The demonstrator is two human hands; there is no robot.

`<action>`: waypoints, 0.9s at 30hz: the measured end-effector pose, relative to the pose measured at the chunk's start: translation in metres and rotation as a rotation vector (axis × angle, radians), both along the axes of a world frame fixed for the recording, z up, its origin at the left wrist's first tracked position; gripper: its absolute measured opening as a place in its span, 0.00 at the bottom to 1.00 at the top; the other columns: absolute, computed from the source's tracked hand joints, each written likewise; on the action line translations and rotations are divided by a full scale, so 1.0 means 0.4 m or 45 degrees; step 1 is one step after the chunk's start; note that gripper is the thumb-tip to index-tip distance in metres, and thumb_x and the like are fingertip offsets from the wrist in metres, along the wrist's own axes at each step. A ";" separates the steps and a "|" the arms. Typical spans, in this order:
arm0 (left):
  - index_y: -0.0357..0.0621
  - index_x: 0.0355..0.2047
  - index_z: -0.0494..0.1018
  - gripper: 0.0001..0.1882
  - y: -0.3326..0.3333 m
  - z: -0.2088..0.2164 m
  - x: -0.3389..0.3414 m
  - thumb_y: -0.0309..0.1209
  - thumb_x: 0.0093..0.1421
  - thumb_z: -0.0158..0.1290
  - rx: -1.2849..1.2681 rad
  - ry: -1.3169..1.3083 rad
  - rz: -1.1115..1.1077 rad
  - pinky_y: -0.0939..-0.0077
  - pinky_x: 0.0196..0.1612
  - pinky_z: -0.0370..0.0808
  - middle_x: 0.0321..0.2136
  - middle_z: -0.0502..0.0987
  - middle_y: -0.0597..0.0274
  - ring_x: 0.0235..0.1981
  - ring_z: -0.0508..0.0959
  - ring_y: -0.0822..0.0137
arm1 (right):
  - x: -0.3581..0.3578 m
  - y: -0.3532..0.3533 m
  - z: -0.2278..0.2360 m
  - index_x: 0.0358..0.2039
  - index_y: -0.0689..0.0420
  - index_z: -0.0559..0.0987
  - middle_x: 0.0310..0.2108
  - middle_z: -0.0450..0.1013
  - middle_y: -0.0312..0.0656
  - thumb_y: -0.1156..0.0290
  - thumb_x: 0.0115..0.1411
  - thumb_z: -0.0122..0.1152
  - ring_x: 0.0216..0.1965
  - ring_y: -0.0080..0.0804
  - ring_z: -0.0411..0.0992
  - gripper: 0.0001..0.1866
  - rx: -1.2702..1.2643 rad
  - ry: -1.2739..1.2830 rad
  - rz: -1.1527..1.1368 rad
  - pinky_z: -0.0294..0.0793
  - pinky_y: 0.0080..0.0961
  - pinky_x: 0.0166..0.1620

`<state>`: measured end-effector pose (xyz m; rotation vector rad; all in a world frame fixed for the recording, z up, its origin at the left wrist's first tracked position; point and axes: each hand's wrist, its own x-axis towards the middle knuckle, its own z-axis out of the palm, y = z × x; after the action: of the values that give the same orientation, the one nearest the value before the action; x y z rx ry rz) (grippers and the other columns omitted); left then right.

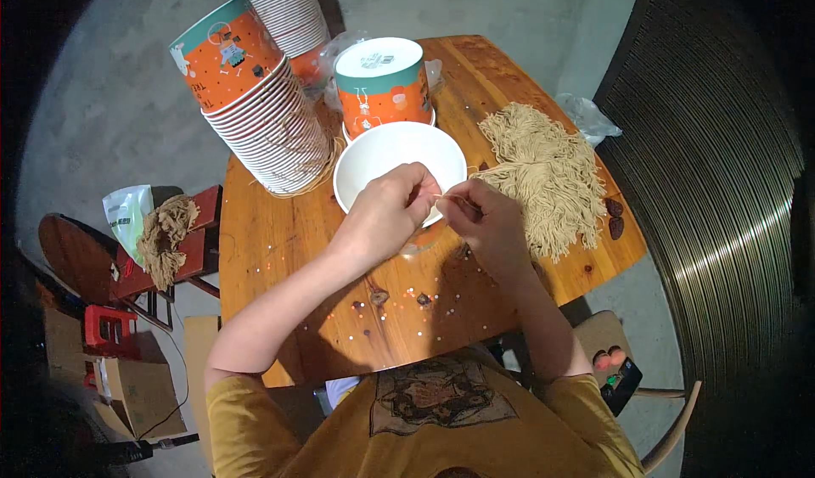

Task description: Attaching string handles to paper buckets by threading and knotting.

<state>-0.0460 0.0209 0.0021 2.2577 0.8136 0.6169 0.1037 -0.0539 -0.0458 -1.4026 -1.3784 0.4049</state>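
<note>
An open white paper bucket (pixel 361 160) stands in the middle of the wooden table, its mouth facing me. At its near right rim my left hand (pixel 392 210) and my right hand (pixel 486 222) meet, fingertips pinched close together. A thin tan cord (pixel 438 196) shows between them; the right fingers grip it, and the left fingertips seem to hold its other part. To the right of my right hand lies a loose pile of beige cords (pixel 543 172). Behind the open bucket, an orange and green bucket (pixel 382 96) sits upside down.
A tilted stack of nested buckets (pixel 267 138) stands at the table's left, with another stack (pixel 284 11) behind. Small white and orange dots and several brown bits lie on the table (pixel 340 308). Two dark dates (pixel 615 217) lie near the right edge. A chair (pixel 611 342) stands at lower right.
</note>
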 end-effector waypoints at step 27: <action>0.41 0.47 0.63 0.19 0.037 0.002 0.010 0.19 0.56 0.53 -0.858 -0.303 -0.076 0.83 0.45 0.67 0.30 0.72 0.68 0.35 0.72 0.78 | 0.002 -0.012 0.006 0.37 0.55 0.73 0.25 0.70 0.39 0.73 0.54 0.61 0.25 0.29 0.72 0.10 0.174 -0.130 -0.066 0.71 0.26 0.28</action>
<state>-0.0421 0.0356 0.0029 1.5578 0.6985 0.4774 0.1043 -0.0586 -0.0433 -1.3581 -1.4219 0.2034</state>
